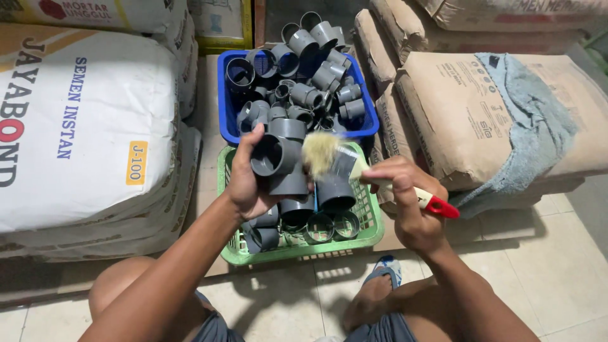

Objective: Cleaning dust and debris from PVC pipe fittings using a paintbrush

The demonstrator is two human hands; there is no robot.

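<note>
Above the green basket point(370, 235), the left hand point(248, 180) grasps a grey pipe tee fitting point(278, 161). Just beside it, the right hand point(405, 196) is clenched around a paintbrush point(354, 166), whose bristles touch the fitting. Behind stands a blue basket point(223, 107) full of grey fittings.
</note>
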